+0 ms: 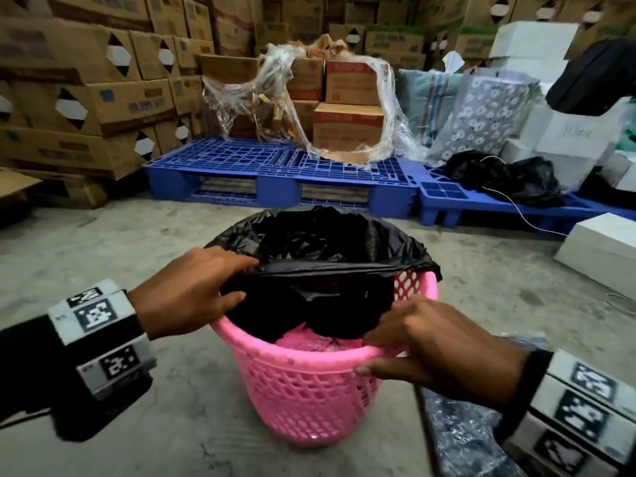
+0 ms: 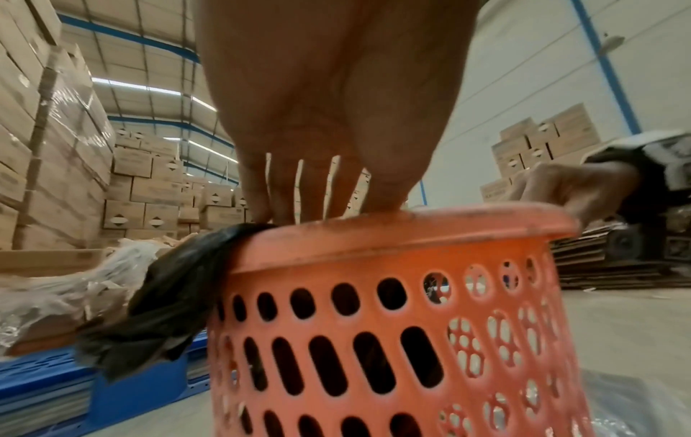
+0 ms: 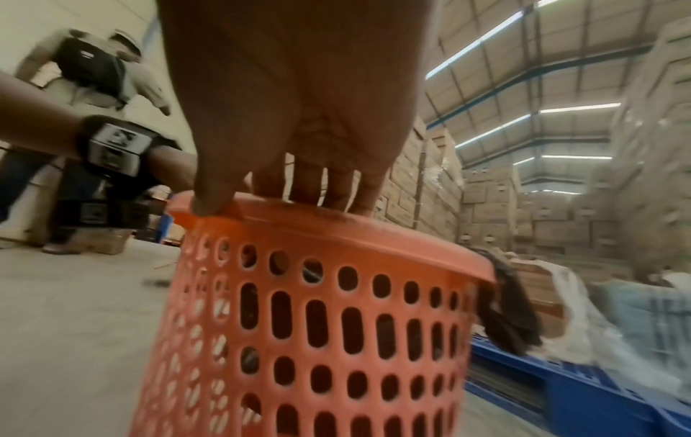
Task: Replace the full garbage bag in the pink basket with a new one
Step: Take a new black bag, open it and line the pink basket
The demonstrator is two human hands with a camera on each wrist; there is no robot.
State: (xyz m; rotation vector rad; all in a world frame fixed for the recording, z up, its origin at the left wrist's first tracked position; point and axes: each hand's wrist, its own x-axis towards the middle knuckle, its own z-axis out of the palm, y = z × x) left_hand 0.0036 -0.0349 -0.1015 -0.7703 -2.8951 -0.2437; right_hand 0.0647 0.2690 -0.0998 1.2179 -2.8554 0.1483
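Left hand (image 1: 187,290) is pinching the bag (image 1: 320,242) edge at the basket (image 1: 309,390) rim's left side, fingers curled over the black film, thumb inside. Right hand (image 1: 437,349) is clamping the near-right rim, fingers over the top, thumb beneath. Bag is sitting in the basket, folded over the far rim only, its near edge stretching across the mouth. Basket is standing upright on the floor (image 1: 137,242), before a pallet (image 1: 275,170).

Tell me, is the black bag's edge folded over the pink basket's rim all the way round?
No: the black bag covers only the far rim, while the pink basket shows bare rim on the near side.
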